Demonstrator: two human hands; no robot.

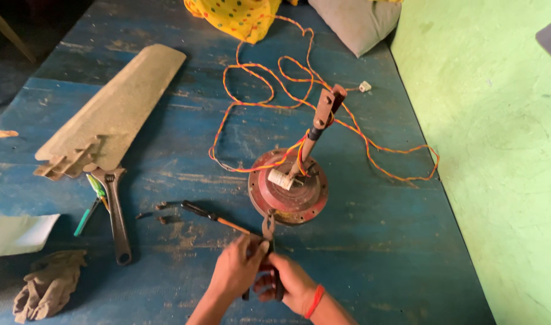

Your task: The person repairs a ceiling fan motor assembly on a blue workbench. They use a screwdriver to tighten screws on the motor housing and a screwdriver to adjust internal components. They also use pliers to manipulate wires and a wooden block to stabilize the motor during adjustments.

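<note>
The ceiling-fan motor (pixel 289 194), a round reddish housing with a rusty downrod (pixel 321 119) rising from its centre, sits on the worn blue table (pixel 378 253), just beyond the hands. A pair of pliers (pixel 268 232) bridges the gap: its nose touches the near rim of the motor, and its handles run back toward the person.

The left hand (pixel 238 268) is curled over the upper part of the handles, fingers closed around them. The right hand (pixel 290 281), with a red band at the wrist, is wrapped shut around the lower handles; the two hands touch each other.

A screwdriver (pixel 210 216) lies just left of the pliers. Farther left lie an adjustable wrench (pixel 116 218), a fan blade (pixel 110 114) and a grey rag (pixel 46 287). A twisted orange-and-yellow wire (pixel 275 84) loops across the far side of the table from the motor.
</note>
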